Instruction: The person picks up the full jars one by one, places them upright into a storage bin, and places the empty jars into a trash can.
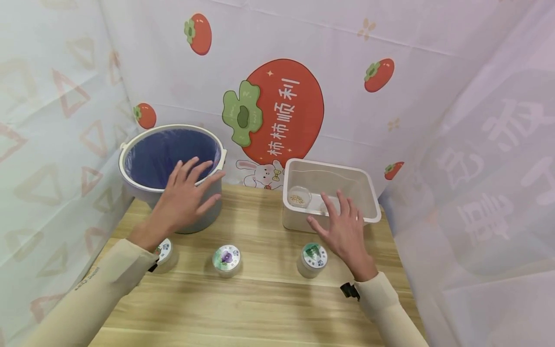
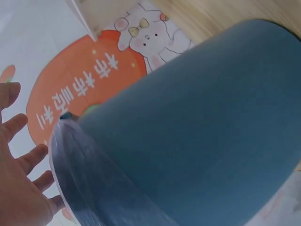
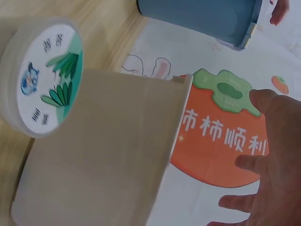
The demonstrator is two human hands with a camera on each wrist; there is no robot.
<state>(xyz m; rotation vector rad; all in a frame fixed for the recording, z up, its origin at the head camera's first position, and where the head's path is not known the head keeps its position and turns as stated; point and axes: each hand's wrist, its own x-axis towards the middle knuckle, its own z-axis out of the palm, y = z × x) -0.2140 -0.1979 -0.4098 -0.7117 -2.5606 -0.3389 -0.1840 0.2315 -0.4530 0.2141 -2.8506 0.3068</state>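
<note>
My left hand (image 1: 182,200), fingers spread, hovers over the near rim of a round blue-grey bin (image 1: 211,207) lined with a dark blue bag. In the left wrist view that hand (image 2: 23,183) appears beside the bin's bagged mouth, holding nothing. Fingers apart, my right hand (image 1: 344,233) is above the near side of a rectangular off-white tub (image 1: 325,179). Inside the tub sits a small clear dish (image 1: 299,196) with beige grains; something pale beside it is unclear. A lidded jar with a green-leaf label (image 1: 313,256) stands in front of the tub.
On the wooden table (image 1: 260,308), a jar with a purple label picture (image 1: 227,259) stands left of centre. Another lidded jar (image 1: 168,255) is partly hidden by my left wrist. A printed white cloth (image 1: 347,29) hangs behind and along both sides.
</note>
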